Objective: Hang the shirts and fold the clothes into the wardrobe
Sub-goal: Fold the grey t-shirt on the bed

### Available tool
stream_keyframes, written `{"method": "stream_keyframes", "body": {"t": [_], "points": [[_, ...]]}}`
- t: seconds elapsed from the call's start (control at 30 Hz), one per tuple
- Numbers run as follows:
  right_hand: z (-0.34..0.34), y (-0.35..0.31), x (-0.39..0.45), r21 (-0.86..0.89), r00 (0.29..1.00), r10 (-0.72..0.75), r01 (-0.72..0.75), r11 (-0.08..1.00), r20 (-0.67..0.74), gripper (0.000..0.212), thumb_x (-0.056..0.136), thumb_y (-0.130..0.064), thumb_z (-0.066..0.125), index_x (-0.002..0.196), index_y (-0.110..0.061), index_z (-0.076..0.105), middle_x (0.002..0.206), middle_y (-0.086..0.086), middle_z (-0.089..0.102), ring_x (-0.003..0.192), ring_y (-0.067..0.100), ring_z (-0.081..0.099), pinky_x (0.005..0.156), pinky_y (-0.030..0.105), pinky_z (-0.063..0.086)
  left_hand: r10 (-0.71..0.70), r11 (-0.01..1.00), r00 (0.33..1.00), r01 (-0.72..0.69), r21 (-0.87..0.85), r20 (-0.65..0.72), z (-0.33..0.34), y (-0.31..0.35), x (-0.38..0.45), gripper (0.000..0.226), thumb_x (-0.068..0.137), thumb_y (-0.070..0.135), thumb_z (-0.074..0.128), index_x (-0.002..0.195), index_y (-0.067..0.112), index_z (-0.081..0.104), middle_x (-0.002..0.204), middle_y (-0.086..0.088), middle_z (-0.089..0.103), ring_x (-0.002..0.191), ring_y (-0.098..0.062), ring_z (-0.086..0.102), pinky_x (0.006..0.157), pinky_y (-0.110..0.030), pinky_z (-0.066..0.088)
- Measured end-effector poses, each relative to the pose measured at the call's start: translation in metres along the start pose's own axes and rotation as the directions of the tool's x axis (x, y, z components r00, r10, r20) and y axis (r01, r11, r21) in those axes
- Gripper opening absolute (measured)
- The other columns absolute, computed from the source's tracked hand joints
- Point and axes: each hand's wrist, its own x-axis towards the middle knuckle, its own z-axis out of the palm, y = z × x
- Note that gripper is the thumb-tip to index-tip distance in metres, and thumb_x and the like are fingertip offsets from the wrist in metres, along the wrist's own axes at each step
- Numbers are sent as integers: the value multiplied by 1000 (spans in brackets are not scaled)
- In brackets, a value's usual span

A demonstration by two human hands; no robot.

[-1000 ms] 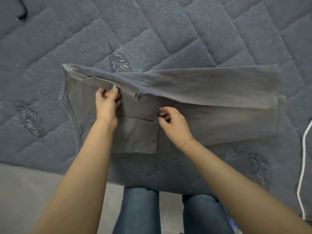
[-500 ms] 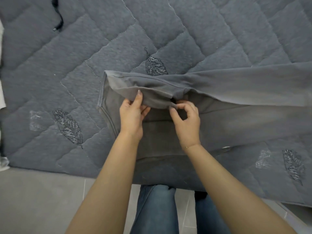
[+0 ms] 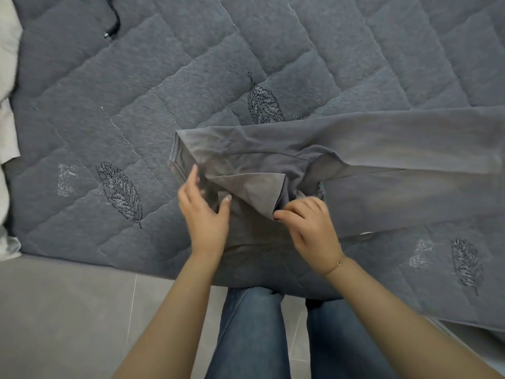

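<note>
Surface: dark grey quilted bedspread with stitched diamond lines and embroidered leaf motifs; one leaf sits at 12 o'clock from your hands, another at 9 o'clock. Grey tiled floor runs along the near edge of the bed. Your jeans show at 6 o'clock, against the bed edge.

Task item: grey garment, lying flat on the bedspread, its long part stretching off toward 3 o'clock and out of view. Its left end is bunched and partly folded over, with a lighter flap turned up between your hands.

Left hand: on the garment's left end, fingers spread apart and mostly straight, thumb out toward the flap. Whether it presses down or just touches, you cannot tell; the fingers are motion-blurred.

Right hand: fingers curled, thumb and forefinger pinching the lower corner of the flap. Thin bracelet on that wrist.

Periphery: black cable at 11 o'clock on the bedspread; pale fabric at the left border, kind not identifiable.
</note>
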Motion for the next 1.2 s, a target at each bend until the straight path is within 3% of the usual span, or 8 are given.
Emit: {"method": "stream_keyframes", "body": {"t": [0.1,0.2,0.3,0.43,0.6,0.83,1.0,1.2], "points": [[-4,7,9,-18,991,-82,85,996,110,27,82,8,55,92,-10,73,80,6,61,76,28,59,86,38,41,388,804,884,-463,373,260,-8,-4,26,73,79,22,75,144,25,40,138,-1,44,125,-20,36,101,-32,26],[-9,8,20,18,973,-152,151,988,174,34,74,18,61,94,-7,73,80,8,61,74,30,60,80,41,47,247,701,745,-579,416,620,-3,0,53,76,78,36,76,144,32,39,132,5,47,129,-19,33,104,-38,21],[-12,6,28,61,957,-199,190,980,213,34,74,20,61,96,-4,73,79,11,61,66,30,57,67,39,49,223,678,671,-628,382,707,-6,3,67,42,77,35,77,116,26,63,101,10,53,113,-21,43,95,-33,23],[-24,4,39,116,945,-208,183,976,252,27,82,13,55,99,0,71,81,15,60,63,32,57,53,37,46,296,829,698,-527,187,652,-30,-10,61,25,71,24,84,85,12,66,89,7,58,93,-19,50,87,-35,38],[-33,16,94,133,991,-47,30,991,124,15,91,-11,63,104,-7,70,93,10,66,84,27,64,72,36,50,139,990,865,-119,-71,483,-35,-9,54,26,82,25,75,79,5,58,72,-2,52,69,-8,46,66,-30,38],[-5,39,152,-155,951,179,-143,978,253,32,94,-25,57,124,-15,60,117,8,59,112,27,52,93,36,38,-130,986,984,115,121,119,1,-4,62,44,79,23,78,114,12,52,96,-5,62,89,-23,61,89,-42,49],[-16,29,89,79,923,341,-332,940,-176,37,86,-27,66,119,-11,62,109,9,61,102,28,54,90,39,42,-228,968,973,232,-101,41,4,0,39,52,83,23,75,125,9,47,106,-6,58,92,-17,55,91,-31,47],[8,28,61,315,771,637,-608,728,16,25,86,-25,72,97,-2,69,100,11,57,101,31,54,92,38,44,-334,845,942,319,-430,43,8,-8,32,14,94,16,62,104,7,62,83,1,60,76,-4,55,81,-20,47]]}}
